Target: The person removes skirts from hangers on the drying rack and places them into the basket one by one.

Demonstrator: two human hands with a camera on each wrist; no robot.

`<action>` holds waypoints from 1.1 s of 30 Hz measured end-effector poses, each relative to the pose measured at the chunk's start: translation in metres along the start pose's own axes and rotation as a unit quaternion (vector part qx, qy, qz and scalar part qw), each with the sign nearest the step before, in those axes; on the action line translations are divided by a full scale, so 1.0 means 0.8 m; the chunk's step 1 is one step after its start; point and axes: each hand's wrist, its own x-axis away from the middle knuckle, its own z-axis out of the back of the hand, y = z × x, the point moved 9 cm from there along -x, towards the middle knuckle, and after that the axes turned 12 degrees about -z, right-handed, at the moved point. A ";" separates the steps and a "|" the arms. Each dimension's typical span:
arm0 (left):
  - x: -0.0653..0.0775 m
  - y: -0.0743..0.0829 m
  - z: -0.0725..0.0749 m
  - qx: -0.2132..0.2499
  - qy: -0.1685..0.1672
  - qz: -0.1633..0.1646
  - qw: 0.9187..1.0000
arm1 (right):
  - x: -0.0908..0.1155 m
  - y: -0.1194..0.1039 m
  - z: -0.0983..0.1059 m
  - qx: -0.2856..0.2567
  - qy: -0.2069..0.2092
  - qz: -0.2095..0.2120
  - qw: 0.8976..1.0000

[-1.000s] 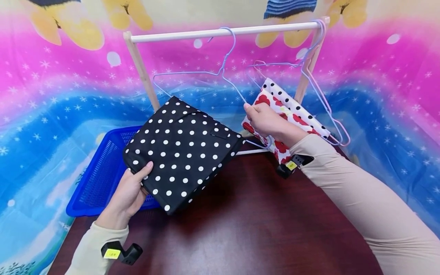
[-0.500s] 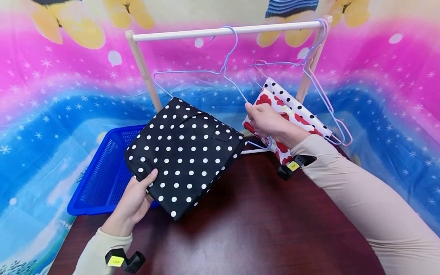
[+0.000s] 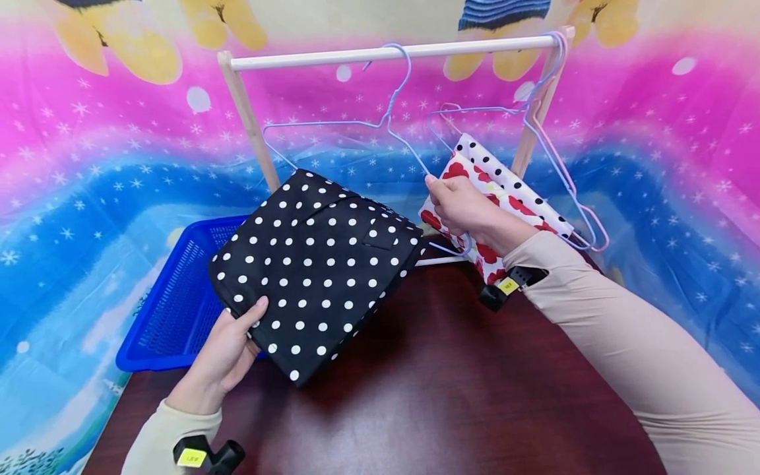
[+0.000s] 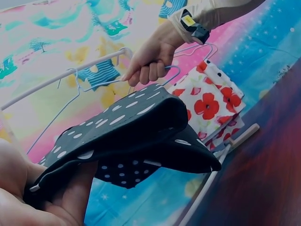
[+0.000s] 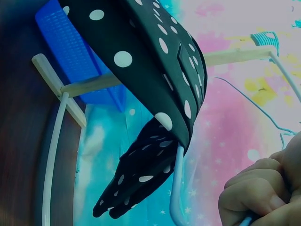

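Note:
A folded black cloth with white dots (image 3: 320, 264) is draped over the lower bar of a light-blue wire hanger (image 3: 332, 123). That hanger hooks onto the top rail of a small wooden rack (image 3: 332, 57). My left hand (image 3: 220, 356) holds the cloth's lower-left edge, thumb on top and fingers underneath, and the cloth is tilted up towards me. In the left wrist view, its folded layers (image 4: 141, 122) gape apart. My right hand (image 3: 466, 208) grips the hanger's right sloping wire, its fingers curled (image 5: 254, 188) around it. The cloth's far hanging side is mostly hidden in the head view.
At the rack's right end hang a red-flowered white cloth (image 3: 456, 171) and a white cloth with black dots (image 3: 513, 187), on blue and pink hangers (image 3: 601, 228). A blue plastic basket (image 3: 148, 364) stands left, partly behind the cloth, on the dark wooden table (image 3: 451, 396).
The cloth's near edge, held by my left hand, swung slightly right and down, then a little back left. The right hand keeps its grip on the hanger.

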 end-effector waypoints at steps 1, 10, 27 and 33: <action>0.000 0.000 0.000 0.000 -0.001 -0.001 1.000 | 0.000 0.000 0.000 0.001 0.000 0.000 1.000; -0.001 0.006 0.005 0.012 -0.021 -0.011 1.000 | 0.000 -0.001 0.000 0.007 -0.008 0.002 1.000; 0.001 0.015 0.022 0.025 -0.026 -0.018 0.999 | -0.002 -0.001 0.010 0.030 0.003 0.013 0.999; 0.003 0.013 0.026 0.029 -0.029 -0.017 0.999 | -0.002 -0.001 0.010 0.023 0.001 0.017 1.000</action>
